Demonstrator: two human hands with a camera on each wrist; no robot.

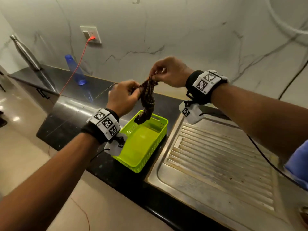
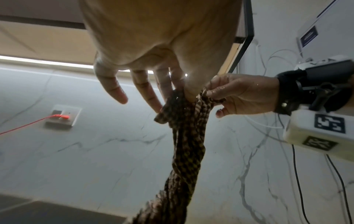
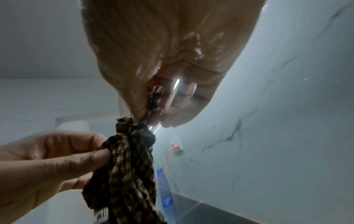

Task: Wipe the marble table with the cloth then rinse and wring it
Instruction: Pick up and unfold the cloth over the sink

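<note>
Hands (image 1: 122, 99) (image 1: 170, 72) both pinch the twisted cloth (image 1: 147, 100) above the green basket (image 1: 160, 121).

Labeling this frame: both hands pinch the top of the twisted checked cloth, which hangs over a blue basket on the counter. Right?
Not quite. The basket is lime green, not blue, as the head view shows. The rest holds: the left hand and the right hand pinch the top of the twisted checked cloth, which hangs over it on the counter.
</note>
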